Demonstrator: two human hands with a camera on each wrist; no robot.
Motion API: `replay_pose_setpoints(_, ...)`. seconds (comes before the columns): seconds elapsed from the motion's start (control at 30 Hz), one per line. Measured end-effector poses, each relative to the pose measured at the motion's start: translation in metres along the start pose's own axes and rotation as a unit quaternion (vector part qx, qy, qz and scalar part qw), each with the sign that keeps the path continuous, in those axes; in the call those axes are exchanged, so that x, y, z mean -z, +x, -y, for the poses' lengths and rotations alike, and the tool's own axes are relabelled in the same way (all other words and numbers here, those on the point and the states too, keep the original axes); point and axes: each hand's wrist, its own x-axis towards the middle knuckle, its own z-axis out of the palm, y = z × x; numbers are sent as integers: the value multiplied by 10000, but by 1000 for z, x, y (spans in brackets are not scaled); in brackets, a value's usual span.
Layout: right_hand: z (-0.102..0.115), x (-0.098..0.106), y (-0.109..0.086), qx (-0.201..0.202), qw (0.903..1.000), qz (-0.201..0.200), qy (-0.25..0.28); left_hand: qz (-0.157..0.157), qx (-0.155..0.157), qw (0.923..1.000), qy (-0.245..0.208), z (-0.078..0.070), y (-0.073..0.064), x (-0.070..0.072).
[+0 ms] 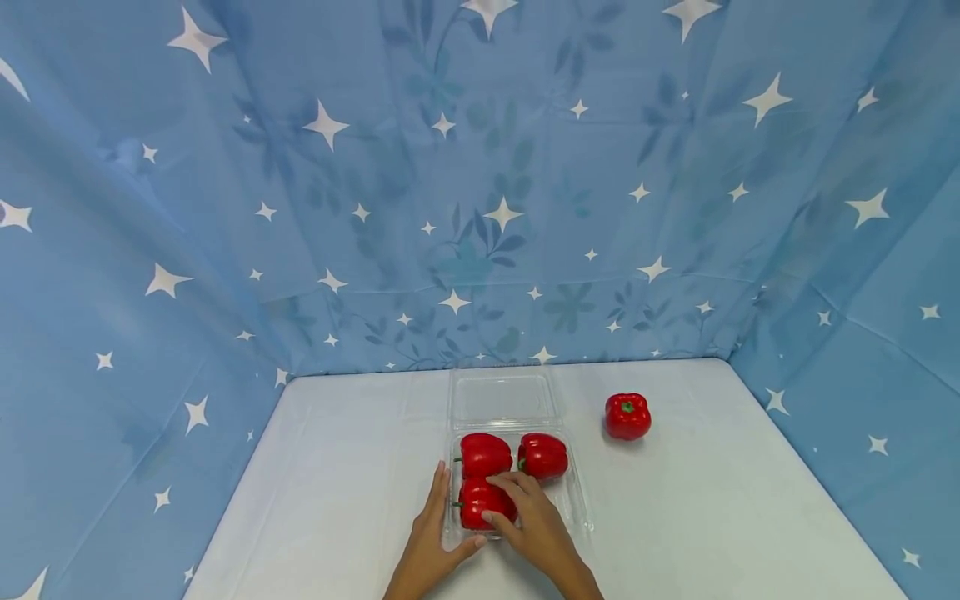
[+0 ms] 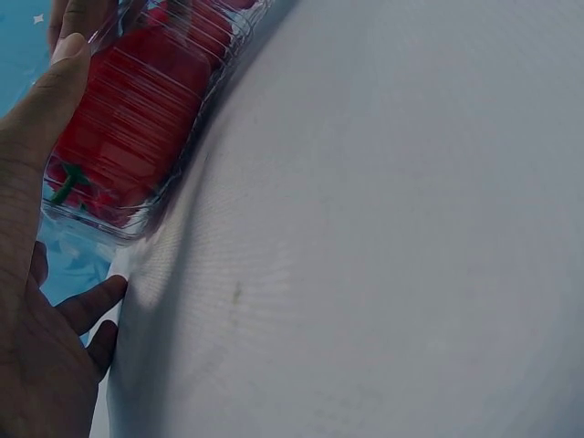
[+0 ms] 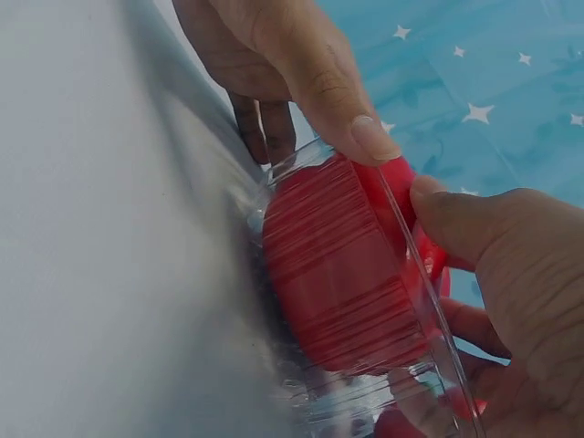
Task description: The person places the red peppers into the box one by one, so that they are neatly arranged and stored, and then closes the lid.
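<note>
A clear plastic clamshell box (image 1: 580,510) lies with its lid (image 1: 502,398) folded back. Inside it are three red bell peppers: one at the front left (image 1: 474,505), one behind it (image 1: 483,454) and one at the back right (image 1: 544,455). My right hand (image 1: 538,527) holds the front left pepper between thumb and fingers, within the box. My left hand (image 1: 429,543) stands at the box's left side, fingers extended along the wall and thumb at the front corner. In the right wrist view the left thumb (image 3: 372,137) touches the box rim over the pepper.
Another red bell pepper (image 1: 627,417) stands on the white-covered table (image 1: 712,500), right of the box, green stem toward me. Blue curtains (image 1: 465,208) with white stars enclose the table at the back and both sides.
</note>
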Motion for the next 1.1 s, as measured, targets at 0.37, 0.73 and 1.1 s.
replay_pose_setpoints(0.37, -1, 1, -1, -143, 9996, -22, 254, 41, -55, 9999, 85, 1, -1, -1)
replay_pose_setpoints(0.73, -1, 2, 4, 1, 9999, -96, 103, 118, 94, 9999, 56, -1, 4, 2)
replay_pose_setpoints(1.1, -1, 1, 1, 0, 9999, -82, -97, 89, 130, 9999, -15, -1, 0, 0)
